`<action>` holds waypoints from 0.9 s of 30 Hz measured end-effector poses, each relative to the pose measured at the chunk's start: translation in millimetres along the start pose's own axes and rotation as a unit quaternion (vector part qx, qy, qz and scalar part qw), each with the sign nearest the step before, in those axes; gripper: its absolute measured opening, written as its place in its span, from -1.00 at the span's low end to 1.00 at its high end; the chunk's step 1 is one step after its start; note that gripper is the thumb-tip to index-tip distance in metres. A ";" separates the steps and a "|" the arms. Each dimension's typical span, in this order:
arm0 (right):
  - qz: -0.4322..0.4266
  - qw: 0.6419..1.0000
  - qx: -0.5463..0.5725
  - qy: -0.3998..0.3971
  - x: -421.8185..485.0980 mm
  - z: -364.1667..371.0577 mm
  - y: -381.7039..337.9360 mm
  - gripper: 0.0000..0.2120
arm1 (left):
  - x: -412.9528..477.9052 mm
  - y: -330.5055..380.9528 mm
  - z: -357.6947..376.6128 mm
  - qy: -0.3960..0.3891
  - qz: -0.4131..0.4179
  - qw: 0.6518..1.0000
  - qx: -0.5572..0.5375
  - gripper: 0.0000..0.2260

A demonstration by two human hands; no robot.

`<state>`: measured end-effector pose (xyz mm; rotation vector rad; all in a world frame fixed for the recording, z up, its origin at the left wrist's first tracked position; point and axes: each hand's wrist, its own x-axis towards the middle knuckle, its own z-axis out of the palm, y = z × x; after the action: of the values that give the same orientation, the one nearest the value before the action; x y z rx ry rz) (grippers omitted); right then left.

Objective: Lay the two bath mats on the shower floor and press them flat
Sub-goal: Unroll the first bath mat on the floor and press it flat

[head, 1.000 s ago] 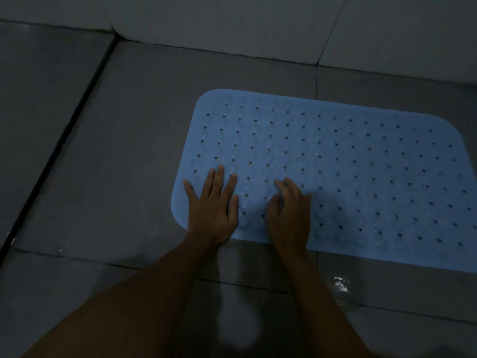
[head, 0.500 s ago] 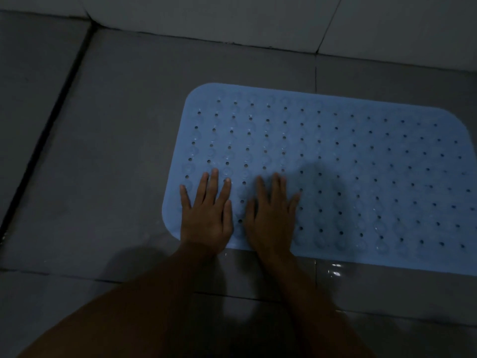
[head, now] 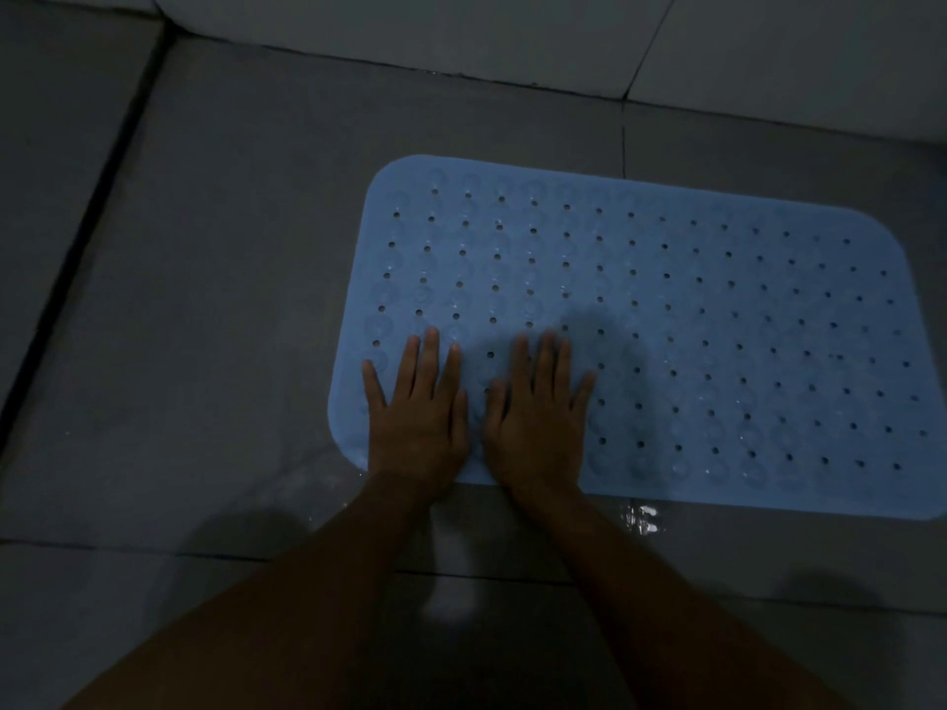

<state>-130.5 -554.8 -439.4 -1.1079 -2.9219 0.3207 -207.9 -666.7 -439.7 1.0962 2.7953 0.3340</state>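
Note:
A light blue bath mat [head: 692, 310] with rows of small holes lies flat on the dark grey tiled shower floor [head: 215, 299], its right end running out of view. My left hand [head: 417, 417] presses palm down on the mat's near left corner, fingers straight and spread. Beside it, my right hand [head: 535, 422] presses flat on the mat too, fingers straight. Only this one mat is in view.
A light tiled wall [head: 512, 33] rises just beyond the mat. A dark grout groove [head: 87, 222] runs diagonally at the left. A wet glint [head: 643, 520] shows on the floor by the mat's near edge.
My right hand has gone from curled fingers to lying flat on the mat, close to my left hand. The left hand has stayed pressed on the near left corner.

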 end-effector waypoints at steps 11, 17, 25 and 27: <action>-0.009 0.999 -0.015 -0.032 2.3 -2.8 1.7 -0.40 | -0.1 -0.5 0.8 -0.005 0.006 1.000 -0.002 -0.51; -0.008 1.000 0.002 -0.009 3.8 0.8 1.6 -0.40 | 2.3 0.9 -0.3 -0.012 -0.003 1.000 0.003 -0.51; -0.004 1.000 0.022 0.020 1.7 4.0 1.7 -0.43 | 1.2 2.6 -4.7 -0.025 -0.014 1.000 0.009 -0.50; -0.015 0.998 0.058 0.030 -0.6 3.0 2.5 -0.44 | 1.0 3.2 -7.1 -0.037 -0.017 0.999 0.008 -0.48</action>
<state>-128.6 -553.9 -442.7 -1.0378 -2.8238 0.4418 -207.9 -664.9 -432.0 1.0406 2.7530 0.2615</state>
